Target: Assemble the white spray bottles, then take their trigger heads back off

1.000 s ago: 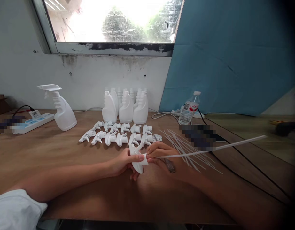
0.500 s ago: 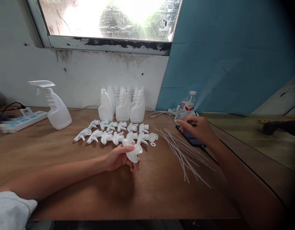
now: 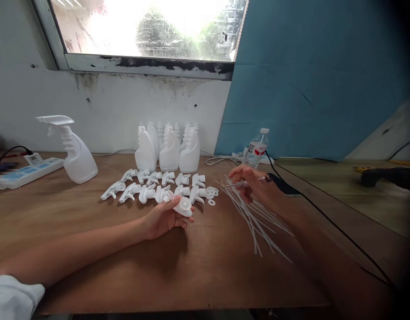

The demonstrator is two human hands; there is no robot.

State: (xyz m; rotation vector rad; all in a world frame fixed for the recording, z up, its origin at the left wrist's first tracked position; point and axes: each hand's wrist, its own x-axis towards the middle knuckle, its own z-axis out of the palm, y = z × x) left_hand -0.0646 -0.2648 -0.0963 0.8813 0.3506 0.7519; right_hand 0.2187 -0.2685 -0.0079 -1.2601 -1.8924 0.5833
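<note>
My left hand [image 3: 163, 218] grips a white trigger spray head [image 3: 184, 206] above the table, its round collar opening tilted up toward me. In my right hand [image 3: 253, 182] is a thin, pointed, screwdriver-like tool [image 3: 237, 184]. Its tip points left toward a small pile of white ring washers [image 3: 211, 192], and I cannot tell whether it touches them. A single washer [image 3: 212, 202] lies just in front of the pile. White dip tubes [image 3: 254, 222] are scattered beneath and beside my right hand. Two rows of trigger spray heads [image 3: 147, 194] lie behind my left hand.
White bottles [image 3: 169, 151] without heads stand by the wall. An assembled spray bottle [image 3: 78, 155] and a power strip [image 3: 34, 171] are at left. A water bottle [image 3: 256, 149], a phone [image 3: 284, 184] and a black cable [image 3: 341, 235] are at right.
My right hand has come left and down from the phone toward the washers, bringing the tool with it. My left hand has tilted the spray head so its collar opening faces up more.
</note>
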